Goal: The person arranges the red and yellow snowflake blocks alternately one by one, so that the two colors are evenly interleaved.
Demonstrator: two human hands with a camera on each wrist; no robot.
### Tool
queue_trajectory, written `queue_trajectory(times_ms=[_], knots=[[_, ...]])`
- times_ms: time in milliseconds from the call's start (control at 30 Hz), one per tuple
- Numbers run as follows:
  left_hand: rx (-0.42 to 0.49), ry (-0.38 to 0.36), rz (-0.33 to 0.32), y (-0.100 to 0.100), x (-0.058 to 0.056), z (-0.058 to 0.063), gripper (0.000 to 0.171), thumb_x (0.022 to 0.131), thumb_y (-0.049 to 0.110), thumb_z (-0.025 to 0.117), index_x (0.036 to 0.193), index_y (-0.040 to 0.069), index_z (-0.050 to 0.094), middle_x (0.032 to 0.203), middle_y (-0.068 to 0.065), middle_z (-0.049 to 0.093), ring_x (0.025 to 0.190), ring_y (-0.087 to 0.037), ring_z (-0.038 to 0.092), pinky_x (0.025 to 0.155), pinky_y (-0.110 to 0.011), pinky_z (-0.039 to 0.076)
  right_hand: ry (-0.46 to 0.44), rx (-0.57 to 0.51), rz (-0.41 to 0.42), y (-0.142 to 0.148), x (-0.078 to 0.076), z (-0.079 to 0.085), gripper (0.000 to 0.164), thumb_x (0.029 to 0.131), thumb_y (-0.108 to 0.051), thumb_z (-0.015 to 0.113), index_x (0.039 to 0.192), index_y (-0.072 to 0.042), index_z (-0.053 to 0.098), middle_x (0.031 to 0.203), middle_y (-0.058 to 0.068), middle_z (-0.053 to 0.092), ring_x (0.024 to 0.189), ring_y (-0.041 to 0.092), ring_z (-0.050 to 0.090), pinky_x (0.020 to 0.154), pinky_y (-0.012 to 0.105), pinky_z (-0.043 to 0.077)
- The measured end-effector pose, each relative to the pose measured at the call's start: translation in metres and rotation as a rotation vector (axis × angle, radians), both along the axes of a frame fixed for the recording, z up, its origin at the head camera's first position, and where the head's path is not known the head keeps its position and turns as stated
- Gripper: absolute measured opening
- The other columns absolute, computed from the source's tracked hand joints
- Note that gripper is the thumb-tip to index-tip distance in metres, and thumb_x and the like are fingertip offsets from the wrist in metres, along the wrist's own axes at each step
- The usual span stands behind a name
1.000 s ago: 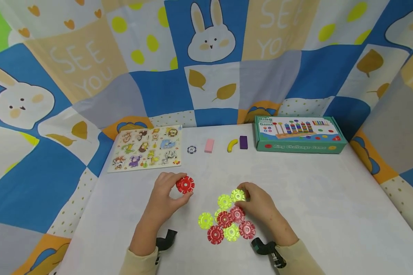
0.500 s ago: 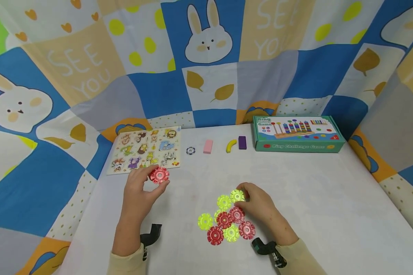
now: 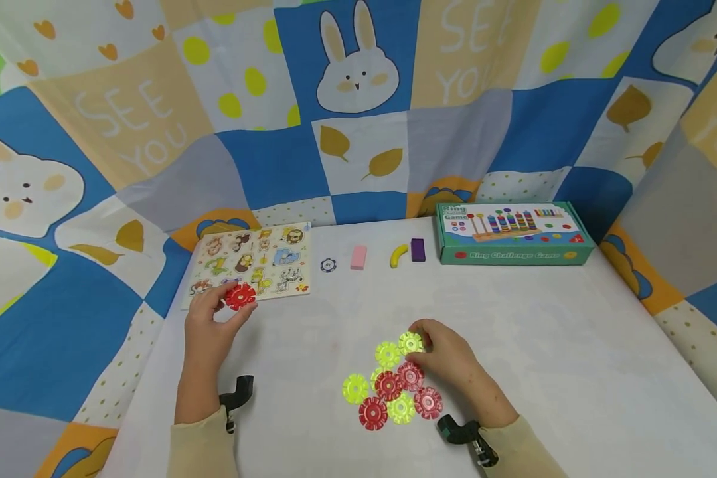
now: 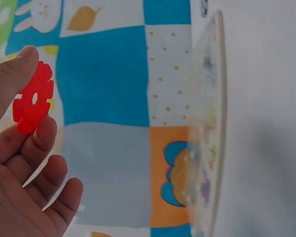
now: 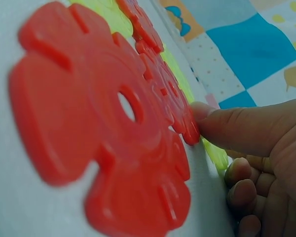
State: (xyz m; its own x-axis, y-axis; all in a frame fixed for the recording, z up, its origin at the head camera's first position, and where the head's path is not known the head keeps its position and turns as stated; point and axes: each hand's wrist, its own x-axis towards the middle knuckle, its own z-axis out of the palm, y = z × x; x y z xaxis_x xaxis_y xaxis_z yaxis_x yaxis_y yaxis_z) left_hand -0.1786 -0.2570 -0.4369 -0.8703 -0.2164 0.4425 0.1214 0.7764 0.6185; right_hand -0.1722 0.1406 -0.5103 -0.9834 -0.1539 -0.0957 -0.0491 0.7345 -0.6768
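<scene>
In the head view my left hand (image 3: 206, 335) pinches a red flower-shaped interlocking disc (image 3: 247, 292) by its edges, above the front of the animal picture board. The left wrist view shows this disc (image 4: 43, 91) between thumb and fingertips, the other fingers loosely bent. My right hand (image 3: 451, 358) has thumb and forefinger around a yellow-green interlocking disc (image 3: 407, 340) on the table. Beside it lie several overlapping discs, among them a yellow-green disc (image 3: 355, 397) and a red disc (image 3: 373, 423). A large red disc (image 5: 74, 123) fills the foreground of the right wrist view.
Along the back stand the picture board (image 3: 301, 265), a poker chip (image 3: 328, 265), a pink block (image 3: 358, 257), a toy banana (image 3: 397, 255), a purple block (image 3: 417, 250) and a green game box (image 3: 514, 255). Patterned cloth (image 3: 370, 159) hangs behind the white table (image 3: 544, 345).
My left hand has carried the red disc leftward and away from me, from beside the pile to over the picture board. My right hand keeps its place at the yellow-green disc.
</scene>
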Motion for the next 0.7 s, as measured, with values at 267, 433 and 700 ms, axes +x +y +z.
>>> queue_trajectory(times_ms=[267,433,700], knots=[[0.067,-0.181,0.022,-0.019,-0.019,-0.030,0.064,0.078,0.046,0.072,0.134,0.019,0.054,0.111,-0.006,0.055,0.102,-0.021,0.044,0.081,-0.040,0.041,-0.006,-0.003,-0.013,0.001,0.000,-0.001,0.042,0.071,-0.031,0.082,0.107,-0.020,0.063,0.077,-0.003,0.051,0.070,0.014,0.046,0.060,0.031,0.039],[0.083,-0.310,-0.003,-0.028,-0.028,-0.052,0.068,0.078,0.049,0.071,0.133,0.015,0.053,0.116,-0.009,0.053,0.106,-0.025,0.044,0.086,-0.041,0.041,0.001,-0.006,-0.006,-0.001,0.001,-0.001,0.043,0.071,-0.031,0.083,0.107,-0.019,0.063,0.077,-0.003,0.051,0.070,0.014,0.046,0.059,0.031,0.039],[0.124,-0.418,-0.027,-0.032,-0.034,-0.069,0.067,0.078,0.046,0.072,0.134,0.016,0.052,0.121,-0.011,0.050,0.108,-0.029,0.042,0.088,-0.045,0.040,0.006,0.000,-0.007,-0.001,0.001,0.000,0.042,0.071,-0.030,0.082,0.107,-0.019,0.063,0.077,-0.002,0.052,0.070,0.014,0.046,0.060,0.031,0.039]])
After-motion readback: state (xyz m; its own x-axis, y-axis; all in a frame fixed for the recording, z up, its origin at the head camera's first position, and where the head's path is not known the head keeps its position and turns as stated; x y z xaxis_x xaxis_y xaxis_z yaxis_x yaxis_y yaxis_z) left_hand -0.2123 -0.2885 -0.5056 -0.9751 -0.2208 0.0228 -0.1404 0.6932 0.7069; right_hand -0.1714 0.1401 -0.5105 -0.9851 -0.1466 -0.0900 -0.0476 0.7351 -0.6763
